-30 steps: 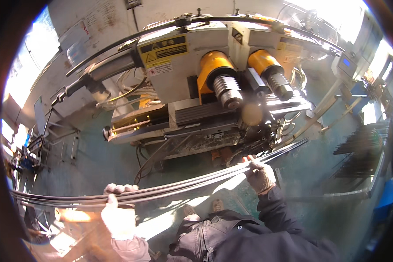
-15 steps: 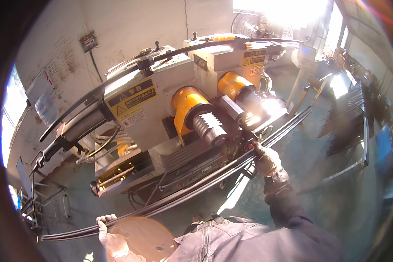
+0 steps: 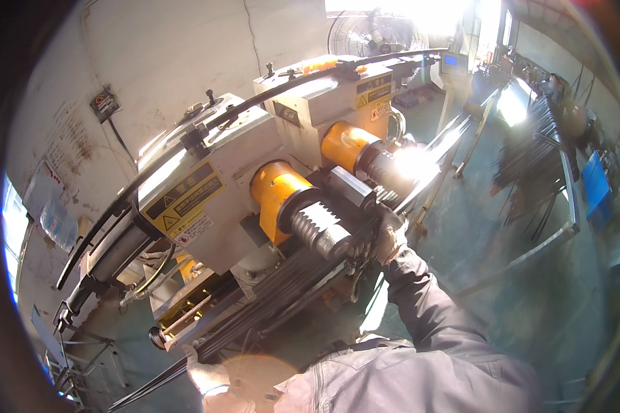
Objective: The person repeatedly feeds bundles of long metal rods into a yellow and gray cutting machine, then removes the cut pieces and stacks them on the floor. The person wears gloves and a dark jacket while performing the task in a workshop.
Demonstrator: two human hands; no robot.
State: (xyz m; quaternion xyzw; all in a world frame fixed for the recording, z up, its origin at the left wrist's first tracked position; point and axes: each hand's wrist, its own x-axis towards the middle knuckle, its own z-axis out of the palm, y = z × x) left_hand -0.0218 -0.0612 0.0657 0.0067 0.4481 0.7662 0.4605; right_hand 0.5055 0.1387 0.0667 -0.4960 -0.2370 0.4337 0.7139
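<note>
Filling the middle: pale-bodied machine [image 3: 234, 210], set at a slant; landmark for all below.
Stock rack: steel frame [image 3: 569, 193] with dark thin bars [image 3: 541, 151], right of the machine, well apart.
Top rail: long dark bar [image 3: 255, 101], curved in this lens, running along the machine's upper side.
Rods: bundle of long dark rods [image 3: 255, 308], slanting across the machine's front, from beyond its lower left toward its far right; right stretch washed out by sun.
Person: dark jacket sleeve [image 3: 427, 296], in front of the machine.
Fan: round wire cage [image 3: 355, 38], behind the machine's far end.
Orange housings: near one [image 3: 275, 193], far one [image 3: 348, 144], both on the machine's front.
Ridged rollers: near one [image 3: 320, 227], far one [image 3: 380, 165] glaring, sticking out of the housings.
Right hand: pale glove [image 3: 390, 234], before the machine's right half, closed on the rods; fingers mostly hidden.
Left hand: pale glove [image 3: 208, 375], before the machine's lower left end, gripping the rods, thumb up.
Control box: small blue screen [image 3: 452, 61], beyond the machine's right end.
</note>
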